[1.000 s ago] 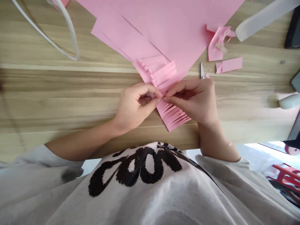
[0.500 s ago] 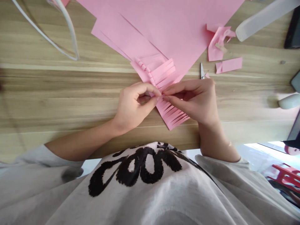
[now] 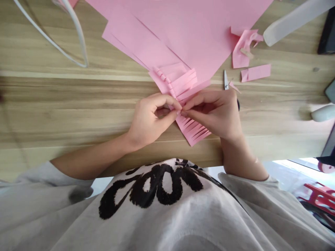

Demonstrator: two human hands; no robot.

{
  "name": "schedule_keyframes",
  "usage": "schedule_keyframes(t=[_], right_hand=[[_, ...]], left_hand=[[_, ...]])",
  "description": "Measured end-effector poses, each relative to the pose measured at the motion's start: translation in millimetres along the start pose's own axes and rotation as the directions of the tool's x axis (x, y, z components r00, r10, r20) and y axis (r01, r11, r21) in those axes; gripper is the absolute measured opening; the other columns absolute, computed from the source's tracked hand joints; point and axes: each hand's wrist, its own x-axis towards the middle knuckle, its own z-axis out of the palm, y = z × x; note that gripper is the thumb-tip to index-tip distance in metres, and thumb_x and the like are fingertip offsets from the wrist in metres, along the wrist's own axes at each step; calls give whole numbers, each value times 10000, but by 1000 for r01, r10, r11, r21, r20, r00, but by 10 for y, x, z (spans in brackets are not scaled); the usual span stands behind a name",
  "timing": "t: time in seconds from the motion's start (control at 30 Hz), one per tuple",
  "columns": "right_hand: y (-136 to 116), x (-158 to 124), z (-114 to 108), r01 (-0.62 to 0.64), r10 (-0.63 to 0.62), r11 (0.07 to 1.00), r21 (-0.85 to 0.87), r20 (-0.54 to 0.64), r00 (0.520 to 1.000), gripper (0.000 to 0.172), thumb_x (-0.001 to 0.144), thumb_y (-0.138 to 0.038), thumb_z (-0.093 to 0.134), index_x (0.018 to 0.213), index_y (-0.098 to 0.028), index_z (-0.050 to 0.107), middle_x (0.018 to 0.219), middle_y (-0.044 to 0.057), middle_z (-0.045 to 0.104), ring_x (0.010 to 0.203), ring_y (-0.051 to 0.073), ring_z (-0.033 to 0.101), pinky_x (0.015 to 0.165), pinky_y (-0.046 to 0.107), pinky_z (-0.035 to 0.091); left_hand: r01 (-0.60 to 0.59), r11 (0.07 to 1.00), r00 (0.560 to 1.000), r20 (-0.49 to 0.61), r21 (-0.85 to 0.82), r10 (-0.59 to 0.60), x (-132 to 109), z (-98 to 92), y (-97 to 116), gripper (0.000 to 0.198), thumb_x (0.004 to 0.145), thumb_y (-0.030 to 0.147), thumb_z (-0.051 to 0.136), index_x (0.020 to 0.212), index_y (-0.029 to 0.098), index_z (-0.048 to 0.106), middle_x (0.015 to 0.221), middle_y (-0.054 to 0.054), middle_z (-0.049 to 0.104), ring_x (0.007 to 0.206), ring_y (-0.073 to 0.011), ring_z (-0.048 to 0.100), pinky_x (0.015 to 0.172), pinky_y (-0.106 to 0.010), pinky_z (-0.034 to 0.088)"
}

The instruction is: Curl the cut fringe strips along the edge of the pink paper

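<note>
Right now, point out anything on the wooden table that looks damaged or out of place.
The crumpled pink paper scrap at the right edge of the large pink paper sheet looks odd: bent and uneven, unlike the sheet. The slits in the fringed pink paper strip look deliberate.

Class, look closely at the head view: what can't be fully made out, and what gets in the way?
- Fringed pink paper, head view: the pinched bit is hidden by the left hand and right hand.
- Scissors, head view: handles mostly covered by the right hand.
- Large pink sheet, head view: cut off by the top edge.
- Dark object, head view: cut off by the right edge; kind unclear.
</note>
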Motion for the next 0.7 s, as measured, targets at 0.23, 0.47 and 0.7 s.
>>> schedule_keyframes(t=[0.23,0.47,0.7], right_hand=[[-8,-10,-9,-21,22,1000,-19,16,1000,69,754,-149,818,783,-210,800,805,15,806,716,145,721,625,278,580],[7,-31,22,-25,25,1000,-11,-26,999,116,739,-106,779,767,-217,798,773,4,803,694,146,723,627,286,581],[-11,-32,23,-27,26,999,-31,-18,999,92,721,-162,857,726,-219,786,761,3,793,676,140,698,619,286,546]], left_hand=[[20,1000,1000,-6,11,-20,-10,-19,0,158,796,92,728,844,236,770,822,-13,744,737,-137,695,636,-256,579],[61,997,998,7,41,-62,-12,-19,21,104,806,160,734,836,256,760,823,-16,741,743,-170,695,642,-316,595],[74,997,996,43,27,-75,-1,-30,38,99,793,149,740,833,235,767,821,-23,743,738,-166,710,643,-285,621]])
